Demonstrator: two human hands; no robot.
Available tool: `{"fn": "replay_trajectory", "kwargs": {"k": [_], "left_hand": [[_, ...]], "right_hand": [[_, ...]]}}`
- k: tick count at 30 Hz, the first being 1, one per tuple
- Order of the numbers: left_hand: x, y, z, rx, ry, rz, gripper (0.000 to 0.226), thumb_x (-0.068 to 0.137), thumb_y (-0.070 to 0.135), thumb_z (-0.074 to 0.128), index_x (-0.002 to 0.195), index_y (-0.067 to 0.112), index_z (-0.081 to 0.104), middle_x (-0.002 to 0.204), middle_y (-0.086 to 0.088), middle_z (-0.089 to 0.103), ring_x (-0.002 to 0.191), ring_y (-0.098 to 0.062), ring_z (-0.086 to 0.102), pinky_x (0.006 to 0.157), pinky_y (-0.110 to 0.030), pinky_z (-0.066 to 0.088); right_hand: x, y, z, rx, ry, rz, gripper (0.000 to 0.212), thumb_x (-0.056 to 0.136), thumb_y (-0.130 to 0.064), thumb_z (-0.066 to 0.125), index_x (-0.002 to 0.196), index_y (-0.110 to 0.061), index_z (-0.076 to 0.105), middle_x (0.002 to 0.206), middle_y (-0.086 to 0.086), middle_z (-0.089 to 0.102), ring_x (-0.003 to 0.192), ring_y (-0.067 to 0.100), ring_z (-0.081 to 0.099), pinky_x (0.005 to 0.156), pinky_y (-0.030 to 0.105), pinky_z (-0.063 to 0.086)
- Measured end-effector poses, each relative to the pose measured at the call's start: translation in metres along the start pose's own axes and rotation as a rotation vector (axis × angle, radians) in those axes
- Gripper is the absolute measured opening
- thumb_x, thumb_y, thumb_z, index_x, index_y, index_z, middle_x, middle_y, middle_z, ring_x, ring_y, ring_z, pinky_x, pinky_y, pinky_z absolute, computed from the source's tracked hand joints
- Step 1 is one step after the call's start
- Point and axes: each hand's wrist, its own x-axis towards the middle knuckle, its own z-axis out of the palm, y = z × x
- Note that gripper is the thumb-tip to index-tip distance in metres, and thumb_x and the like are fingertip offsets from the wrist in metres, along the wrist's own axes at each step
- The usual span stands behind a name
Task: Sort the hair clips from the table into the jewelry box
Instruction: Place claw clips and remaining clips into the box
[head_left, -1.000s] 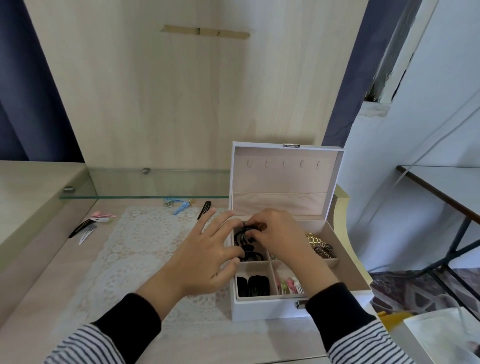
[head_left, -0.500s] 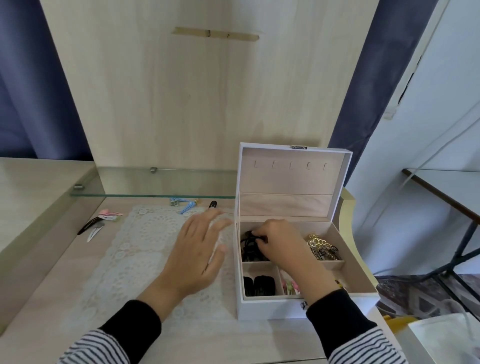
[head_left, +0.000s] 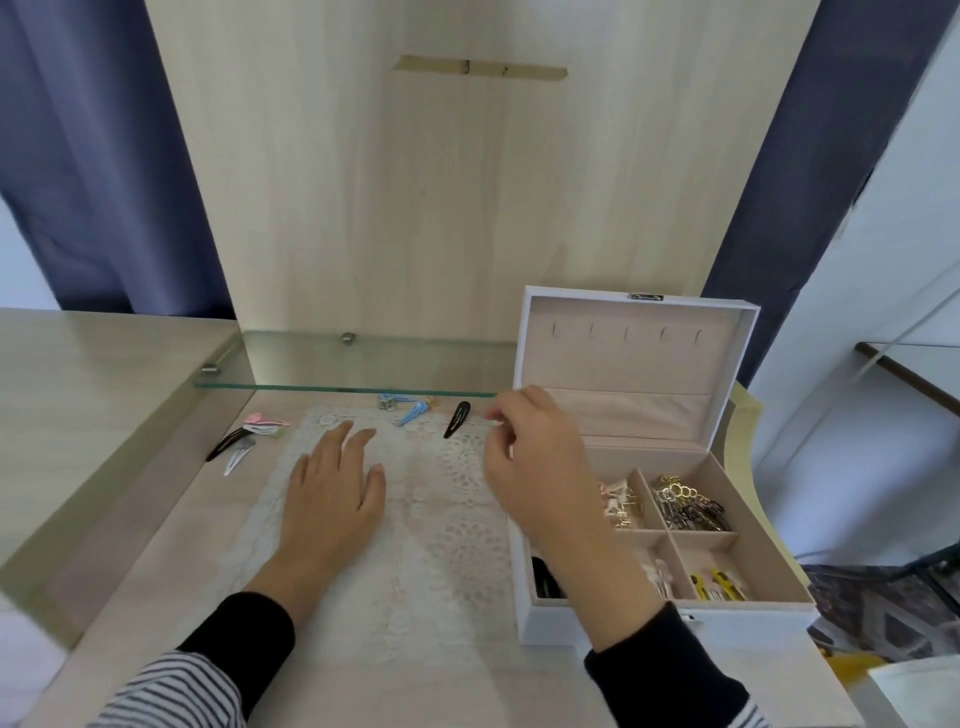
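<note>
1. On the lace mat (head_left: 436, 525) the left hand (head_left: 332, 499) lies palm down, fingers spread and flat, empty, its black cuff and striped sleeve trailing toward the near table edge.
2. Right of it, the right hand (head_left: 535, 462) is raised over the mat's right border, wrist crossing the left wall of the jewelry box (head_left: 670, 616); thumb and forefinger are curled close together near the black clip (head_left: 457, 419), but whether they pinch anything is hard to tell.
3. That black clip lies apart from the fingertips, at the mat's far edge, just beside the blue clips (head_left: 408, 410) under the glass shelf (head_left: 353, 382).
4. More clips (head_left: 249, 439), pink, black and silver, sit in a cluster off the mat's far left corner, near the raised wooden side ledge.
5. The box stands open at the table's right end, lid upright; its compartments hold gold and dark pieces at the back, black, pale and yellow clips at the front.
6. Open mat lies between the two hands and toward the near edge; the shelf overhangs the far clips.
</note>
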Motion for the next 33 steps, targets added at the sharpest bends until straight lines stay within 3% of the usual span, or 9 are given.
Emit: {"fn": "replay_trajectory", "kwargs": {"k": [3,9,13,16,20,23,27,30,33], "left_hand": [[0.002,-0.006,0.0,0.028,-0.073,-0.039,0.06,0.089,0.047,0.022,0.142,0.026,0.038,0.155,0.001,0.027,0.144,-0.018,0.023,0.118,-0.046,0.016],[0.015,-0.01,0.003,0.094,-0.182,-0.071,0.049,0.099,0.038,0.03,0.147,0.029,0.03,0.158,0.003,0.023,0.147,-0.016,0.015,0.119,-0.046,0.008],[0.032,-0.004,0.006,0.137,-0.237,-0.004,0.053,0.097,0.039,0.019,0.149,0.031,0.026,0.159,0.005,0.019,0.148,-0.015,0.012,0.119,-0.044,0.005],[0.045,-0.002,0.015,0.183,-0.26,0.02,0.056,0.096,0.039,0.014,0.151,0.035,0.02,0.16,0.006,0.016,0.148,-0.016,0.01,0.12,-0.045,0.005],[0.049,0.0,0.024,0.216,-0.23,0.045,0.074,0.08,0.045,-0.004,0.151,0.038,0.017,0.16,0.008,0.015,0.148,-0.018,0.009,0.119,-0.047,0.003],[0.048,0.001,0.024,0.192,-0.203,0.012,0.072,0.083,0.044,0.002,0.15,0.037,0.025,0.16,0.009,0.018,0.148,-0.017,0.011,0.119,-0.046,0.004],[0.046,-0.002,0.023,0.148,-0.128,-0.029,0.059,0.088,0.038,0.019,0.143,0.031,0.041,0.156,0.009,0.029,0.146,-0.014,0.018,0.118,-0.043,0.008],[0.048,-0.003,0.026,0.154,-0.174,0.011,0.057,0.094,0.04,0.017,0.151,0.034,0.021,0.16,0.01,0.016,0.148,-0.015,0.009,0.119,-0.045,0.003],[0.049,-0.003,0.028,0.184,-0.225,0.027,0.065,0.088,0.048,0.002,0.152,0.04,0.01,0.162,0.01,0.004,0.149,-0.018,-0.001,0.118,-0.048,-0.003]], "right_hand": [[0.0,-0.019,0.031,0.064,-0.094,0.001,0.026,0.085,-0.006,0.046,0.106,-0.01,0.062,0.103,0.001,0.058,0.088,0.017,0.054,0.075,0.028,0.047],[0.007,-0.016,0.096,-0.069,-0.379,0.277,0.049,0.093,-0.015,0.042,0.141,-0.006,0.034,0.139,0.011,0.039,0.124,0.026,0.04,0.098,0.032,0.037],[0.02,-0.01,0.125,-0.221,-0.476,0.505,0.072,0.095,-0.029,0.045,0.151,-0.01,0.005,0.157,0.015,0.008,0.142,0.039,0.011,0.115,0.045,0.015],[0.027,-0.005,0.141,-0.256,-0.451,0.574,0.081,0.095,-0.042,0.047,0.152,-0.014,-0.003,0.159,0.013,-0.004,0.143,0.041,0.003,0.116,0.047,0.009],[0.021,0.012,0.153,-0.282,-0.353,0.575,0.07,0.094,-0.038,0.039,0.152,-0.016,0.006,0.159,0.009,0.005,0.14,0.034,0.014,0.115,0.044,0.014],[0.015,0.02,0.161,-0.346,-0.218,0.54,0.068,0.083,-0.031,0.018,0.147,-0.013,0.032,0.152,0.01,0.031,0.132,0.033,0.032,0.107,0.046,0.025],[0.011,0.022,0.172,-0.352,-0.038,0.471,0.042,0.071,-0.016,0.057,0.111,-0.006,0.066,0.11,0.01,0.067,0.098,0.033,0.058,0.082,0.045,0.046],[0.013,0.021,0.169,-0.352,0.01,0.457,0.025,0.067,-0.012,0.068,0.092,-0.007,0.069,0.09,0.008,0.069,0.085,0.03,0.061,0.073,0.042,0.048],[0.014,0.022,0.17,-0.343,0.029,0.473,0.031,0.07,-0.015,0.074,0.1,-0.011,0.066,0.095,0.008,0.068,0.087,0.029,0.062,0.074,0.041,0.049]]}}
